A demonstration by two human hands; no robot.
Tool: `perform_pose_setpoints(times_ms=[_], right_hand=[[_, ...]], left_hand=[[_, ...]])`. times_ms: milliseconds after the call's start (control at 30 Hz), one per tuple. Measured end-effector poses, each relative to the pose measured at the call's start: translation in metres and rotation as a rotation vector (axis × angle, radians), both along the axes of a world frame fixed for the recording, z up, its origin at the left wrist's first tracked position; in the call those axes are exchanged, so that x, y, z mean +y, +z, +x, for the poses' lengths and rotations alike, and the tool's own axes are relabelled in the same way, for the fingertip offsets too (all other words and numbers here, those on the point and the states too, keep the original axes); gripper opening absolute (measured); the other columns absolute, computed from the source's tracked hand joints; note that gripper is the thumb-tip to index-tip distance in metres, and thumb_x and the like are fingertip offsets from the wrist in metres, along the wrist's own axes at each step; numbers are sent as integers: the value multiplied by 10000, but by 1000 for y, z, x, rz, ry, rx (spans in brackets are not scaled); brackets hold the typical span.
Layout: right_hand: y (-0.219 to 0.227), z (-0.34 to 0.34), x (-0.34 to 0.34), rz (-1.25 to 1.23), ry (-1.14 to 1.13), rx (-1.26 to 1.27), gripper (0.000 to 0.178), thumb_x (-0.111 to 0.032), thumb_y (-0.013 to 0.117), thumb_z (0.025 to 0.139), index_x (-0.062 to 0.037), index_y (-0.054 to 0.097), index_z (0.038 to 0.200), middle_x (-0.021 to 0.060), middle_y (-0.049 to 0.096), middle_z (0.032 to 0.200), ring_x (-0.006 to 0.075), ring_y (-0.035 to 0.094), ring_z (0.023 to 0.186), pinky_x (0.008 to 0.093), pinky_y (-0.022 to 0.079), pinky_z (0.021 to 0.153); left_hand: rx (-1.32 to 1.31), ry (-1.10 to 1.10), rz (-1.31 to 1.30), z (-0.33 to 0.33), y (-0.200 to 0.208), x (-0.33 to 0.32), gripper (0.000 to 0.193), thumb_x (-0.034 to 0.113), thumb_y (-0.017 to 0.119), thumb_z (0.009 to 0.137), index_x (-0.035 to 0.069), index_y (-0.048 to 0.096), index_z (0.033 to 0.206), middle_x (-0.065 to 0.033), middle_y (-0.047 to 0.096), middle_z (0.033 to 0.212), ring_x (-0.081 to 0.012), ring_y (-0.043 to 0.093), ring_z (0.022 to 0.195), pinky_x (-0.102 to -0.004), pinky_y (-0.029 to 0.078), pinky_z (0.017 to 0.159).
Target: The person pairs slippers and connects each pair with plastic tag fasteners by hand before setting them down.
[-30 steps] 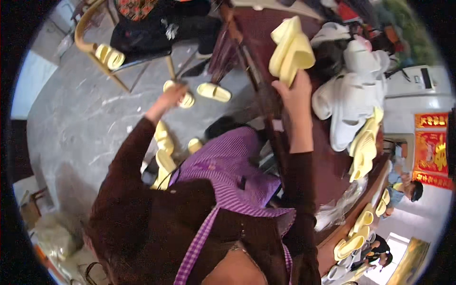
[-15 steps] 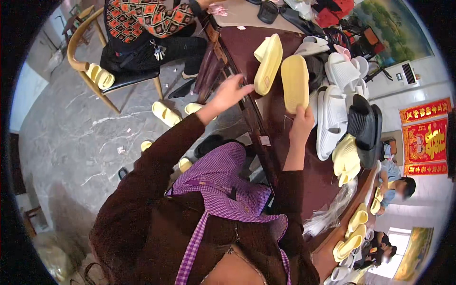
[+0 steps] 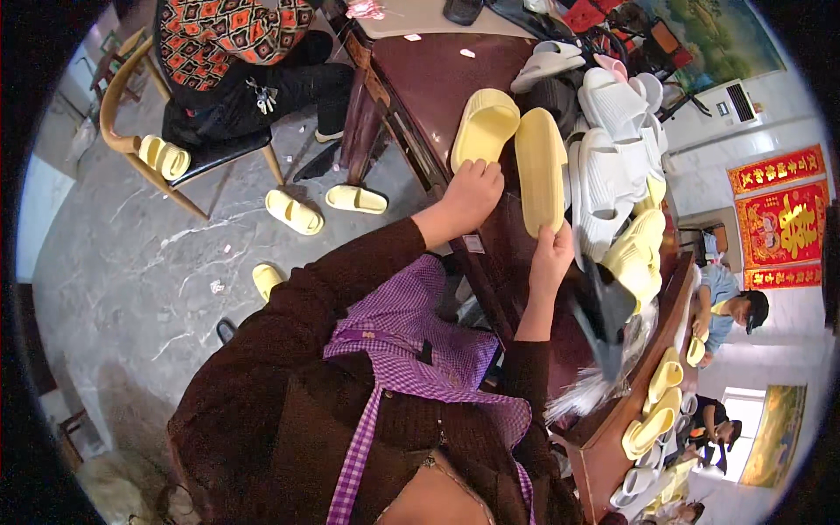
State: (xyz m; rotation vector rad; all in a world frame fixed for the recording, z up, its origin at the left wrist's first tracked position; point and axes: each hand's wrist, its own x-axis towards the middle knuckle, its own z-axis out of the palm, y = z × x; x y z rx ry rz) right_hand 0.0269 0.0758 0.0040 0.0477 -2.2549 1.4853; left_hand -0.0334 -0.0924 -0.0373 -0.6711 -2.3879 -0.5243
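Observation:
My left hand [image 3: 474, 197] has its fingers closed over the near end of a yellow slipper [image 3: 484, 118], which stands with its strap and opening showing. Just right of it, my right hand [image 3: 549, 254] grips the near end of a second yellow slipper [image 3: 539, 166], turned so that its flat sole faces me. The two slippers are side by side above the dark red table [image 3: 429, 87]. Close to my right hand, white slippers [image 3: 604, 175] are heaped, with more yellow slippers [image 3: 637, 254] at the near end. A dark slipper [image 3: 604, 306] there is smeared by motion.
Clear plastic wrapping [image 3: 586, 394] lies on the table's near right part. Several yellow slippers [image 3: 294, 213] are on the floor at left, near a wooden chair [image 3: 127, 144] where a person in patterned clothing [image 3: 232, 39] sits. Other people work at right beside a bench [image 3: 612, 437] bearing slippers.
My left hand has closed on the left yellow slipper, which has turned more upright. My right hand's slipper has shifted nearer. Black slippers have left the heap's right side, and one blurs toward me.

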Motion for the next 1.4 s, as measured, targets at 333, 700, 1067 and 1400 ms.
perform_pose_setpoints(times_ms=[333, 700, 1067, 1400], right_hand=[[-10, 6, 3, 306, -114, -3, 264, -69, 519, 857, 44, 537, 1095, 117, 614, 965, 172, 579, 874, 282, 447, 784], [-12, 16, -38, 832, -47, 216, 399, -7, 586, 749, 30, 510, 1139, 209, 570, 1082, 361, 548, 1000, 404, 449, 845], [-22, 34, -41, 843, -78, 195, 426, 0, 594, 722, 26, 508, 1138, 199, 568, 1110, 359, 544, 1028, 416, 440, 861], [-21, 37, -33, 906, -52, 202, 399, -7, 584, 724, 21, 524, 1117, 183, 568, 1128, 337, 545, 1041, 406, 437, 839]], left_hand=[[122, -80, 168, 11, -3, -11, 160, 115, 533, 664, 23, 532, 795, -99, 496, 814, -247, 493, 793, -337, 403, 708], [153, -149, 391, 28, -9, -48, 247, 105, 562, 700, -19, 560, 914, -126, 541, 953, -279, 513, 920, -347, 408, 791], [-1199, -210, 1273, 15, -24, -74, 303, 166, 581, 820, -62, 528, 1012, -59, 599, 726, -94, 545, 560, -228, 414, 481], [-1078, -222, 1366, 48, -22, -85, 262, 103, 574, 818, -55, 503, 1015, -69, 611, 759, -102, 552, 596, -228, 421, 501]])
